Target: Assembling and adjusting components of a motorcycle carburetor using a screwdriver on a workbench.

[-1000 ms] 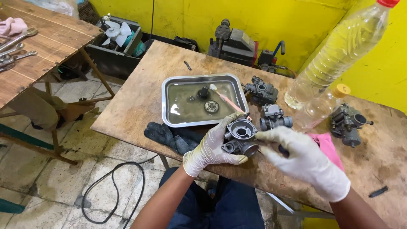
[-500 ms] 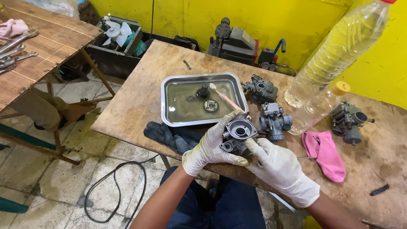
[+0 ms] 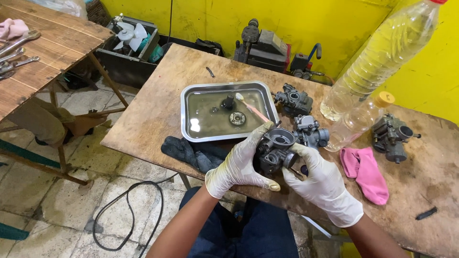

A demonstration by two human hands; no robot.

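Observation:
A grey metal carburetor [image 3: 276, 147] is held above the front edge of the wooden table [image 3: 143, 119]. My left hand [image 3: 239, 165], in a white glove, wraps around its left side. My right hand [image 3: 322, 184], also gloved, grips its right side with the fingers pressed against a small part there. Just behind, a steel tray [image 3: 189, 102] holds murky liquid, small round parts and a pink-handled toothbrush [image 3: 252, 109].
Other carburetors [image 3: 294, 100] [image 3: 311, 131] [image 3: 392, 136] lie on the table. A large tilted bottle [image 3: 382, 57] of yellowish liquid, a smaller bottle [image 3: 361, 119], a pink cloth [image 3: 366, 174] and a dark cloth [image 3: 189, 150] are nearby. A second table with wrenches [image 3: 16, 52] stands left.
My right hand has drawn in from the right onto the carburetor's side, uncovering the pink cloth. The carburetor has stayed in my left hand.

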